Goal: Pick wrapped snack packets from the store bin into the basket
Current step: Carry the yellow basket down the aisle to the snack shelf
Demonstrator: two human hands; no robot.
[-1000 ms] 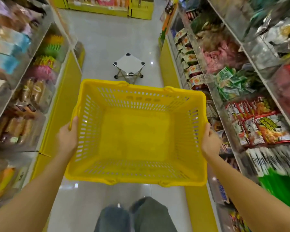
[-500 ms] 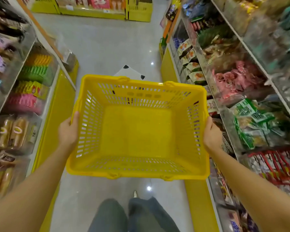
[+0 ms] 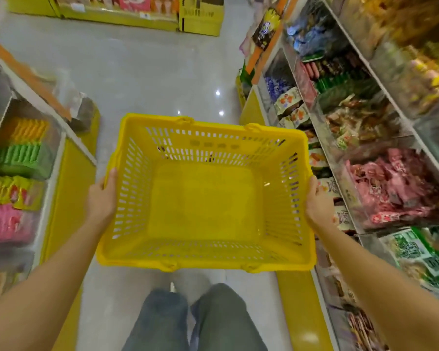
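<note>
Basket [image 3: 213,263] is showing as moulded yellow plastic w/ slotted walls, smooth, slight sheen. Floor [image 3: 142,79] is shining glossy, looks like polished tile, throwing back small light spots. Pink snack packets [image 3: 395,183] in rt-side bin are looking like crinkled plastic film, shiny. Bin fronts [image 3: 327,148] are reading as clear hard plastic, smooth, catching glare. Yellow shelf base [image 3: 66,198] on left is looking smooth & fairly matt. Trousers [image 3: 213,320] are showing as grey-blue cloth, prob. denim, matt.
</note>
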